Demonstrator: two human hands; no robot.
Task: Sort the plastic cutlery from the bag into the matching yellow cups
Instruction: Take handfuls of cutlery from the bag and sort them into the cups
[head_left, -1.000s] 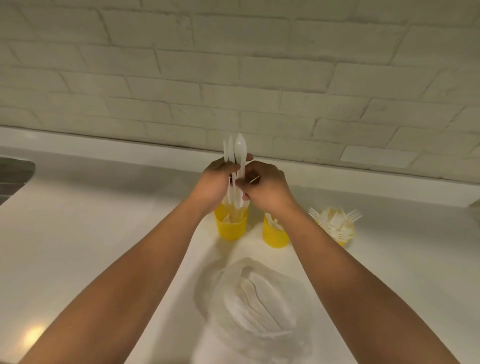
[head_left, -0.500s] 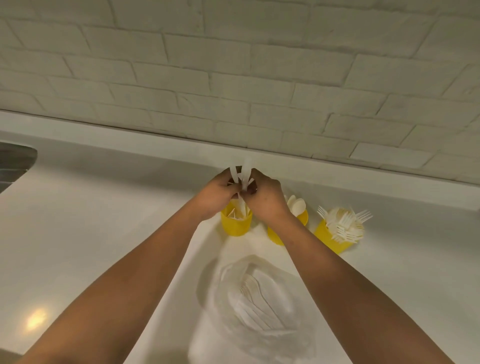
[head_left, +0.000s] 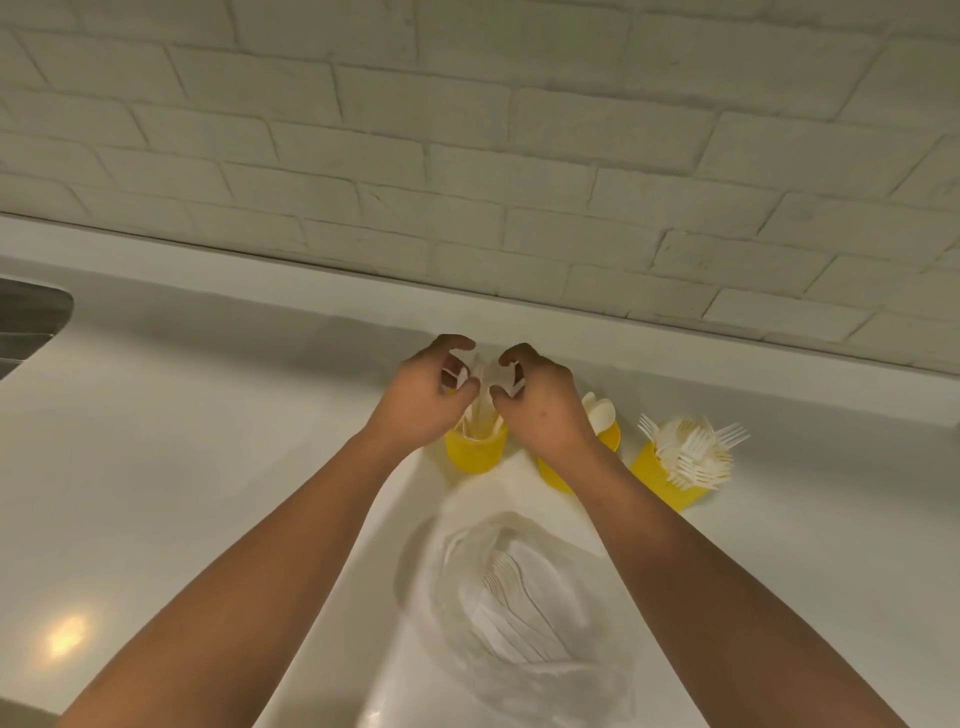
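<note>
Three yellow cups stand in a row near the back wall. My left hand (head_left: 423, 397) and my right hand (head_left: 543, 408) meet just above the left cup (head_left: 475, 456), each pinching the upper ends of white plastic cutlery (head_left: 484, 382) whose lower ends stand in that cup. White spoons (head_left: 602, 413) fill the middle cup (head_left: 614, 435), which my right wrist partly hides. The right cup (head_left: 658, 478) bristles with white forks (head_left: 693, 452). Nearer to me lies the clear plastic bag (head_left: 524, 613) with more white cutlery inside.
Everything sits on a white counter (head_left: 182, 467) backed by a pale brick wall (head_left: 467, 156). A metal sink edge (head_left: 31, 325) shows at the far left. A light reflection glows on the counter at the near left.
Both hands have come down with the cutlery from well above the left cup to just over its rim, and the pieces now stand inside it. The view has tilted downward.
</note>
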